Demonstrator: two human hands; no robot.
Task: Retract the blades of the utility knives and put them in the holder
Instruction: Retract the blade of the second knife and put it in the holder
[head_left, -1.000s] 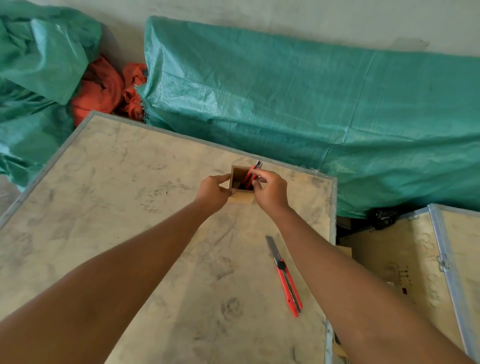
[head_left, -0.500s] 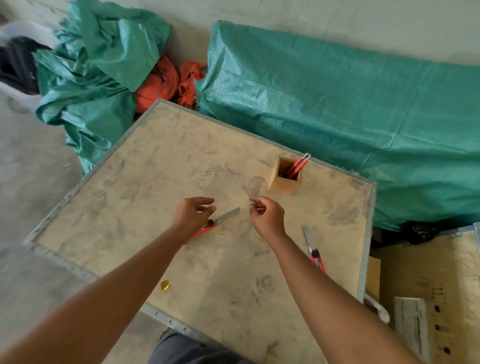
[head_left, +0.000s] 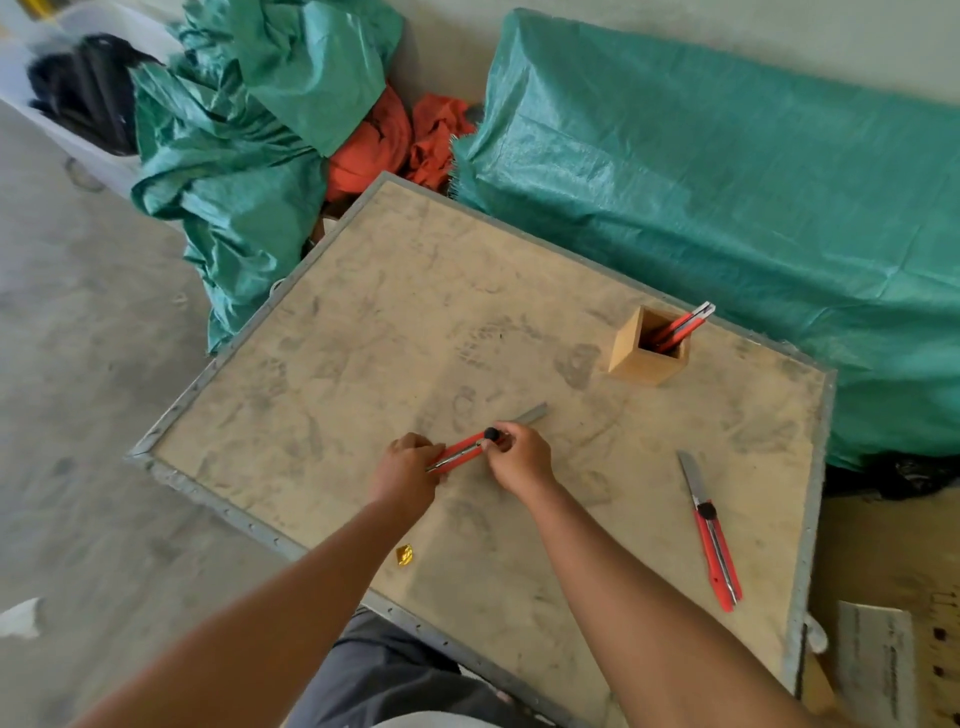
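Observation:
A red utility knife (head_left: 464, 450) with its grey blade out lies between my two hands over the middle of the board. My left hand (head_left: 407, 470) grips its handle end. My right hand (head_left: 519, 457) pinches it near the black slider knob, and the blade tip sticks out past the fingers. A second red utility knife (head_left: 714, 540) lies on the board to the right, blade extended, untouched. The wooden holder (head_left: 636, 353) stands near the far right edge with red knives leaning inside it.
The work surface is a dusty plywood board (head_left: 363, 364) with a metal rim. Green tarps (head_left: 727, 208) and orange cloth (head_left: 384, 140) lie behind it. A small gold scrap (head_left: 404, 555) sits near the front edge. Concrete floor is at the left.
Both hands left the holder, came back over the board and closed on the knife lying in the middle. The view swung left.

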